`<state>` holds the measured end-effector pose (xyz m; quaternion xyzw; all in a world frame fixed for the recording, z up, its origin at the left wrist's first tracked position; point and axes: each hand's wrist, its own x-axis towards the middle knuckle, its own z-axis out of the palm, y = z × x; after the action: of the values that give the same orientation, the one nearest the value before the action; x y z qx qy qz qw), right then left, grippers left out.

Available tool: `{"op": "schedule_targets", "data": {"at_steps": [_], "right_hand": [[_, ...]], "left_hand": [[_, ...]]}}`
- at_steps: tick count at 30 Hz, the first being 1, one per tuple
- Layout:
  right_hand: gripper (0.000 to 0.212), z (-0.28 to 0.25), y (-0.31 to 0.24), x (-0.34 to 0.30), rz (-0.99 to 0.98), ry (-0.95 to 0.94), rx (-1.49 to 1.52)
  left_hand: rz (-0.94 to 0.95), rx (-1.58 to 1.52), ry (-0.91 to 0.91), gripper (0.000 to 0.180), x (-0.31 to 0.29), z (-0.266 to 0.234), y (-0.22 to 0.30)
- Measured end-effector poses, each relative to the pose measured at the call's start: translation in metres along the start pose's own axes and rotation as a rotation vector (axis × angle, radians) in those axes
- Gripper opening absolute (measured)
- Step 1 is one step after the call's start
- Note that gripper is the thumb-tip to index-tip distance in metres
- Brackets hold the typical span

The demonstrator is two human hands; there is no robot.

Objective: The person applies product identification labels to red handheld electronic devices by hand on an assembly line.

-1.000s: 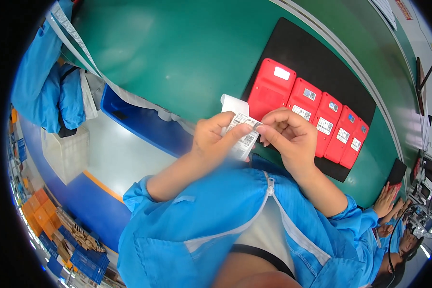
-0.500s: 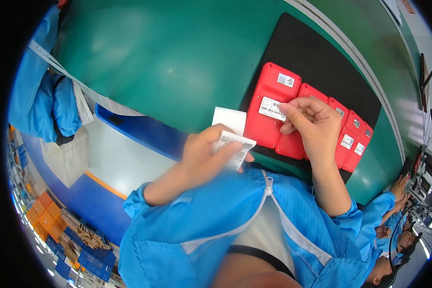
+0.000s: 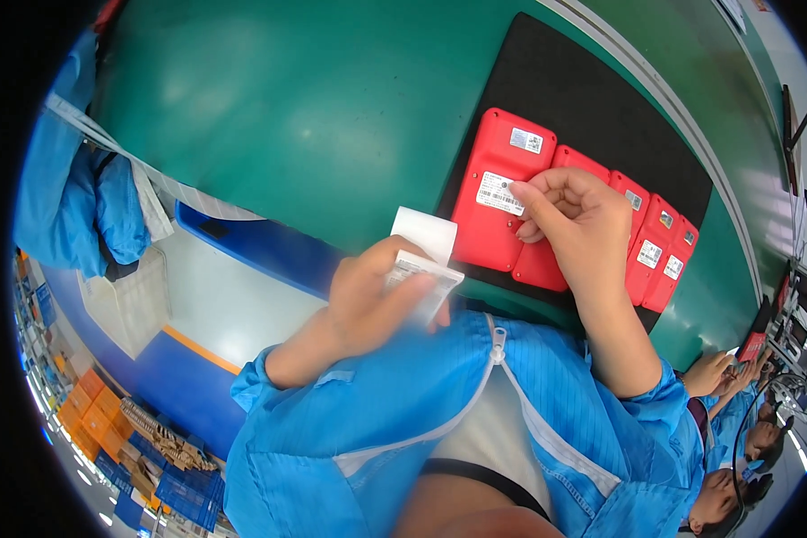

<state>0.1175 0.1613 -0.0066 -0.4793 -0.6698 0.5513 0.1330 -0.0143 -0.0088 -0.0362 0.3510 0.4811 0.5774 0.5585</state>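
My left hand (image 3: 368, 291), closed, holds a folded strip of white printed labels (image 3: 412, 273) over the table's near edge. A blank white end of backing paper (image 3: 424, 235) sticks up from it. My right hand (image 3: 578, 220) is over the red cases, its fingers curled in and its thumb tip on the right end of a white printed label (image 3: 499, 194). That label lies flat on the leftmost red case (image 3: 489, 238), below a small silver sticker (image 3: 526, 140). Nothing shows between the right fingers. Several more red cases (image 3: 656, 235) lie in a row to the right, partly hidden by my right hand.
The cases rest on a black mat (image 3: 556, 72) on the green table (image 3: 278, 108). Left of me are a blue-edged white surface (image 3: 233, 287) and a person's blue sleeve (image 3: 58, 197). Co-workers' hands (image 3: 713, 372) are at the right. Orange bins (image 3: 90, 408) stand at lower left.
My right thumb has slid a little left along the label. My left hand has shifted slightly left and tilted the label strip. At the right, a co-worker's hands have moved.
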Motion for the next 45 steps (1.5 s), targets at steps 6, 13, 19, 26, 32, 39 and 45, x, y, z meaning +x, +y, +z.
{"op": "schedule_targets", "data": {"at_steps": [6, 13, 19, 26, 32, 39, 45], "right_hand": [[0.028, -0.003, -0.012, -0.004, -0.154, -0.107, -0.538], [0.014, 0.014, 0.004, -0.029, -0.510, -0.343, 0.288], [0.007, 0.004, 0.007, -0.035, -0.431, -0.198, 0.387], [0.007, 0.018, 0.003, -0.042, -0.355, -0.434, 0.302], [0.009, 0.024, 0.003, -0.044, -0.321, -0.499, 0.231], [0.007, 0.019, 0.010, -0.039, -0.088, -0.363, 0.550], [0.009, 0.018, 0.020, -0.035, -0.172, -0.323, 0.516]], "left_hand": [[0.052, 0.120, -0.170, 0.011, -0.003, 0.002, 0.012], [0.063, 0.309, -0.253, 0.016, -0.038, -0.011, -0.027], [0.730, -0.173, 0.800, 0.044, -0.094, -0.059, 0.067], [0.462, 0.615, 0.928, 0.024, -0.086, -0.021, 0.041], [0.147, 0.413, 0.218, 0.022, -0.023, 0.003, 0.015], [-0.012, 0.366, 0.342, 0.014, -0.004, 0.010, 0.006], [0.014, 0.299, 0.336, 0.018, 0.011, 0.020, -0.002]]}}
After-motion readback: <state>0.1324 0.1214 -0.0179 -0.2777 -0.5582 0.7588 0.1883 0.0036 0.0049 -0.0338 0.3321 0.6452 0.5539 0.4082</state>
